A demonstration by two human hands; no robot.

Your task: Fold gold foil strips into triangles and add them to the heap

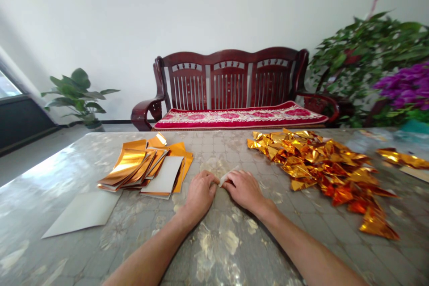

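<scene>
My left hand [200, 193] and my right hand [244, 190] meet at the middle of the table, with their fingertips pinching a small folded piece of white paper [228, 176] between them. To the left of my left hand lies a loose stack of gold-foil paper rectangles with white backs [144, 165]. A large heap of folded gold-foil triangles [318, 165] spreads to the right of my right hand. A plain white card [82, 214] lies at the front left.
The table has a glossy, grey marbled cover [231, 250]. More gold foil [400, 158] lies at the right edge. Beyond the far edge stand a dark red wooden bench [228, 80] with a red runner, potted leafy plants, and purple flowers [407, 86].
</scene>
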